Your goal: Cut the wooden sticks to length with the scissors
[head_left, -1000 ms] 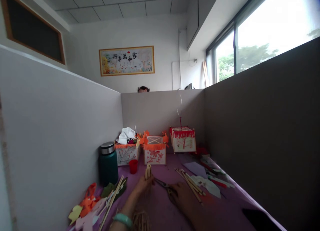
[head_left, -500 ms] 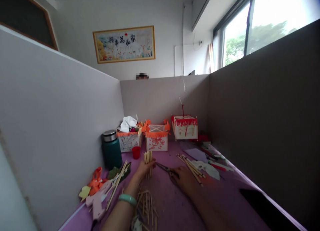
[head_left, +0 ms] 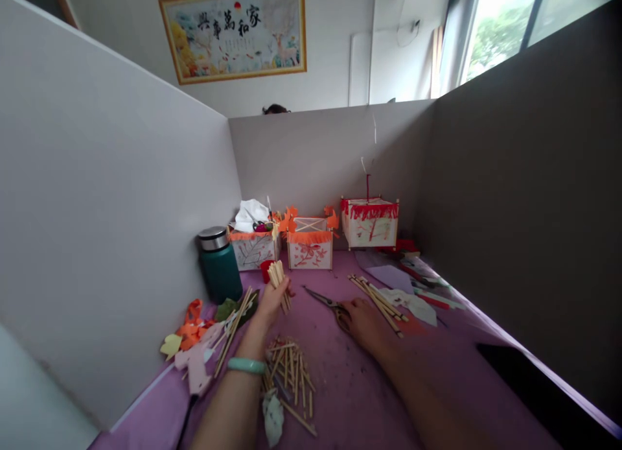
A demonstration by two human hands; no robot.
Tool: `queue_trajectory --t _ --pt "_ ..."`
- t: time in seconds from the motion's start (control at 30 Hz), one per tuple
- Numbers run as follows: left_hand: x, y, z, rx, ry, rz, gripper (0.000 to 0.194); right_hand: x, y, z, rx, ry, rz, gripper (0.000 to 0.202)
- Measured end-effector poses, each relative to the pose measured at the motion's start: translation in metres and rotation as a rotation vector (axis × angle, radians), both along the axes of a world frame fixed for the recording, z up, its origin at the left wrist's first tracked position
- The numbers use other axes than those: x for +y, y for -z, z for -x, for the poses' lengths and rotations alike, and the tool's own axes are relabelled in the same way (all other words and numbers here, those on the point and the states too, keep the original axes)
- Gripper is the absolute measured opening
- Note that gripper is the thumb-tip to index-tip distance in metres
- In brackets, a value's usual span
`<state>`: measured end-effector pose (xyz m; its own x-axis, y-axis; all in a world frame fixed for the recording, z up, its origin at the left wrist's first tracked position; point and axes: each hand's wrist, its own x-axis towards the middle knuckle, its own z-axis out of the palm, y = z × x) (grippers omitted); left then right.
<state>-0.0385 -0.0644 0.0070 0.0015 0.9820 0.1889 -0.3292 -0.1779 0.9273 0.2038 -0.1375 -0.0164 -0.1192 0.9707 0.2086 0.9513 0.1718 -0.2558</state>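
Note:
My left hand [head_left: 273, 302] is closed around a bundle of short wooden sticks [head_left: 276, 274], held upright with a slight tilt above the purple tabletop. To its right, my right hand [head_left: 363, 320] has its fingers at the handles of a pair of scissors [head_left: 330, 302], whose blades look shut and point toward the far left. The blades stay apart from the sticks. Below my left hand lies a loose heap of cut sticks [head_left: 290, 372] with a crumpled whitish scrap [head_left: 273, 419]. Just right of my right hand are longer sticks [head_left: 380, 302] with dark ends.
Three decorated paper lantern boxes stand at the back, including the red-fringed one [head_left: 372, 224]. A green bottle [head_left: 219, 268], a red cup [head_left: 265, 270] and a pink glue gun [head_left: 197, 366] are on the left. Papers [head_left: 411, 305] and a dark flat object [head_left: 534, 391] lie right. Grey partitions enclose the table.
The camera view has tipped down. The scissors have moved away from the sticks and down to the tabletop, and the bundle in my left hand leans more to the left.

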Motion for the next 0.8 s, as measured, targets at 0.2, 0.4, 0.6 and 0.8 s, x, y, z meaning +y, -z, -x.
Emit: queue_trajectory --t 0.2,0.4,0.6,0.8 --pt "-0.005 -0.014 0.011 -0.027 -0.067 -0.007 0.064 0.002 0.006 -0.003 0.123 -0.284 0.009 0.040" --pt "-0.005 -0.007 0.008 0.025 -0.072 -0.015 0.060 0.019 0.006 -0.001 0.076 0.039 -0.115 0.039" --pt "-0.003 0.001 0.005 0.042 -0.091 0.027 0.060 0.018 0.013 0.001 0.046 -0.025 -0.074 0.036" --pt "-0.003 0.009 -0.008 0.090 0.000 0.023 0.060 0.001 -0.014 0.005 0.346 -0.153 -0.192 0.022"
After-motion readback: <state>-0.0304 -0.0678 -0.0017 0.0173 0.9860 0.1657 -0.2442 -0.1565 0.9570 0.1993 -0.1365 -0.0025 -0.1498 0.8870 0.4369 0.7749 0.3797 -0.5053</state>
